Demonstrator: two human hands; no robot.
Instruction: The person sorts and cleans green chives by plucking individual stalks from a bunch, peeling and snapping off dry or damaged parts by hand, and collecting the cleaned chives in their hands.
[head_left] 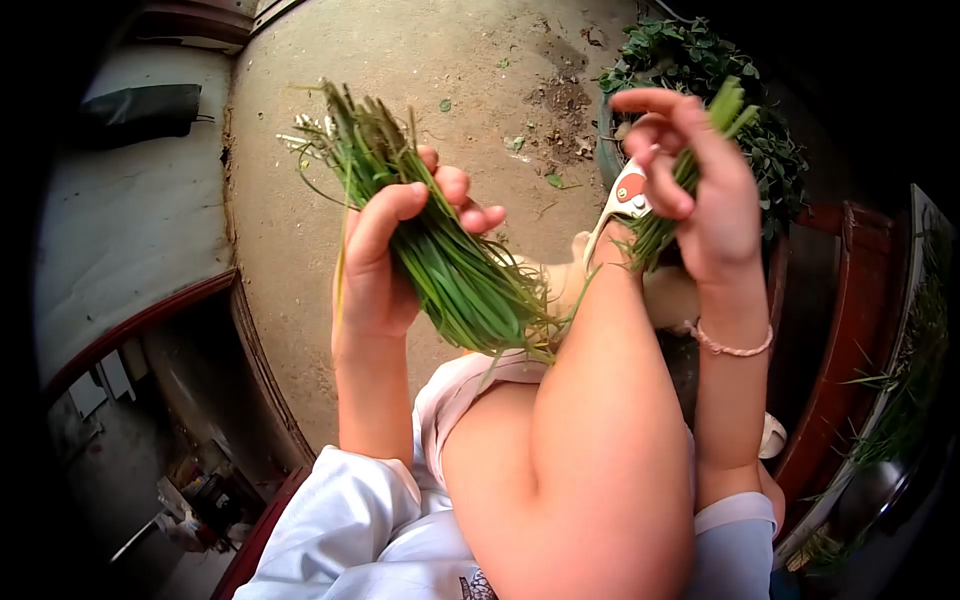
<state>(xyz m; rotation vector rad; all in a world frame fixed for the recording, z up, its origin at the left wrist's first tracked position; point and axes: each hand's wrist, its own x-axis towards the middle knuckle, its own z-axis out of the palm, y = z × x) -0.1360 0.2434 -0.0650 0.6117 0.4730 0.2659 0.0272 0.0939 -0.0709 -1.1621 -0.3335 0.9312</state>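
My left hand is closed around a thick bunch of green chives. The cut stem ends point up and away, while the leaf tips hang toward my bare knee. On the right, my raised right hand grips a smaller bunch of chives, with pale stems standing out above the fingers and leaf ends drooping below. Its index finger is partly lifted and the hand is slightly blurred. A braided bracelet circles the right wrist. The two bunches are apart from each other, on either side of my leg.
Green leafy cuttings are heaped at the far right, beyond a light sandal. A board or tray with more chives and a shiny metal object lie right of a red-brown wooden frame. Leaf scraps dot the concrete floor.
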